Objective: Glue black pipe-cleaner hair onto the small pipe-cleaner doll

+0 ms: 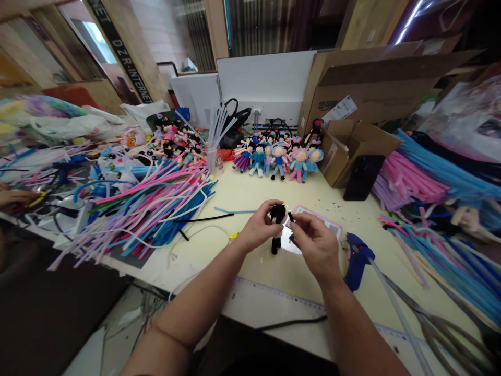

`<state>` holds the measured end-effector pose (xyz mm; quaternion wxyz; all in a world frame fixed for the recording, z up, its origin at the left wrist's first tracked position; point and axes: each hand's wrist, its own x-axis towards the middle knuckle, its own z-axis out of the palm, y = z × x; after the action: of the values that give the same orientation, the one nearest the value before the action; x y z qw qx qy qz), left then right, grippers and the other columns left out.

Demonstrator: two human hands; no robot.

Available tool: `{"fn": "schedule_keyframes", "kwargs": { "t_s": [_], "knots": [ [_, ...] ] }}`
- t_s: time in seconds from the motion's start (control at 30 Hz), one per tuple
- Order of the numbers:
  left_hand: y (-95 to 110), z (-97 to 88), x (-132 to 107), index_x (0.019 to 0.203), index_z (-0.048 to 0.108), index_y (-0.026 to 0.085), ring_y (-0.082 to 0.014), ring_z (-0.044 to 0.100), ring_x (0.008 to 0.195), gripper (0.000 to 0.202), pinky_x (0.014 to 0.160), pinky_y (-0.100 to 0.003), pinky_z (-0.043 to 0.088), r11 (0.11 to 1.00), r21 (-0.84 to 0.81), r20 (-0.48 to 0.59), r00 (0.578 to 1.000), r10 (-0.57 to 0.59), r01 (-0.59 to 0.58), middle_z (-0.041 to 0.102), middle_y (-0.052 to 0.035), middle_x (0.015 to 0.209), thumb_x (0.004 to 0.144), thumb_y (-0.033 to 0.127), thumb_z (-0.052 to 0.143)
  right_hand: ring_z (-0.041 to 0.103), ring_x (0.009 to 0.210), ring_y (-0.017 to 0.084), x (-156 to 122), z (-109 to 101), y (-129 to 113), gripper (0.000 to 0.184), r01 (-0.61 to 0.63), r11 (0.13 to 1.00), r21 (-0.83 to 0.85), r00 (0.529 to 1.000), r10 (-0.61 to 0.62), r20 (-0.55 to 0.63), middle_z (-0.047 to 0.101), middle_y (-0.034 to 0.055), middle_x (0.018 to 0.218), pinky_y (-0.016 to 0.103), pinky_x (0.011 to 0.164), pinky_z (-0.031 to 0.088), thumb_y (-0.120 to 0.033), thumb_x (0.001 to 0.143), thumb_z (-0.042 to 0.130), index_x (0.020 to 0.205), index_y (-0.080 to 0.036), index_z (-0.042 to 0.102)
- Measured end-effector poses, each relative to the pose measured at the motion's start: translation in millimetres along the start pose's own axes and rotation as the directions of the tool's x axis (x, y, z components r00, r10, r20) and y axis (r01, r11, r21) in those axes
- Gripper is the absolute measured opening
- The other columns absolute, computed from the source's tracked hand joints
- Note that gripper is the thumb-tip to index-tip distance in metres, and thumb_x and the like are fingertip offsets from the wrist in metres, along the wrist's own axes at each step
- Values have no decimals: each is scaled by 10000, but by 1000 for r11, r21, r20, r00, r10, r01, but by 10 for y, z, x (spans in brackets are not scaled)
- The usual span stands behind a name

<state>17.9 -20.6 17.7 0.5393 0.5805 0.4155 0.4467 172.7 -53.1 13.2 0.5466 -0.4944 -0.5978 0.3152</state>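
Note:
Over the middle of the table, my left hand (260, 227) is closed around a small doll (277, 215) with a fuzzy black head and black legs hanging below. Its light-coloured body is partly covered by my fingers. Just to the right, my right hand (315, 243) pinches a short black fuzzy piece (290, 215) between thumb and fingertips, close beside the doll's head. Under my right hand lies a pink-edged card or sheet (332, 225), with a bright patch showing between the hands. A blue glue gun (357, 258) stands right of my right hand.
Pipe cleaners (156, 209) are heaped at left, more bundles (450, 245) at right. Finished dolls (278, 159) stand at the back. A black phone (364, 177) leans on a small cardboard box (340, 151). A ruler (274, 295) runs along the front edge. Another person's hand (18, 197) shows far left.

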Motion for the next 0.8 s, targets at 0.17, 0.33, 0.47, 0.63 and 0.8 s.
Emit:
{"fn": "schedule_keyframes", "kwargs": {
  "t_s": [0.17, 0.33, 0.47, 0.63, 0.8],
  "knots": [
    [91, -5, -19, 1196, 476, 214, -65, 471, 582, 589, 501, -193, 353, 995, -46, 49, 995, -84, 86, 566, 20, 848, 639, 144, 653, 530, 610, 115, -22, 25, -74, 193, 35, 999, 18, 999, -35, 6, 572, -30, 694, 262, 590, 447, -268, 826, 637, 1012, -216, 638],
    [96, 7, -41, 1234, 487, 248, -53, 506, 584, 626, 558, -210, 426, 998, -2, 43, 997, -61, 61, 579, 0, 957, 655, 212, 721, 565, 618, 122, -23, 22, -89, 178, 44, 999, -6, 999, -44, 7, 594, -23, 702, 262, 585, 459, -246, 813, 634, 988, -213, 645],
    [74, 33, -53, 1243, 497, 244, -71, 541, 571, 631, 557, -218, 450, 997, 5, 46, 996, -71, 71, 587, 18, 860, 658, 242, 736, 590, 633, 129, -26, 15, -94, 155, 58, 998, -31, 998, -58, 8, 622, -9, 733, 267, 589, 473, -241, 808, 628, 958, -216, 658],
    [67, 65, -56, 1239, 508, 238, -85, 569, 552, 642, 528, -212, 456, 997, 2, 37, 996, -78, 78, 588, 30, 790, 638, 229, 737, 613, 644, 136, -18, 16, -122, 124, 65, 996, -62, 998, -65, 6, 654, 14, 779, 270, 588, 487, -231, 800, 620, 913, -209, 667],
    [103, 70, -63, 1230, 516, 224, -70, 559, 561, 643, 522, -198, 452, 997, 17, 34, 997, -75, 74, 600, 14, 852, 623, 189, 724, 608, 630, 133, -12, 18, -129, 111, 71, 994, -89, 997, -70, 11, 655, 14, 777, 266, 575, 482, -222, 797, 616, 893, -205, 667]
  ]
}}
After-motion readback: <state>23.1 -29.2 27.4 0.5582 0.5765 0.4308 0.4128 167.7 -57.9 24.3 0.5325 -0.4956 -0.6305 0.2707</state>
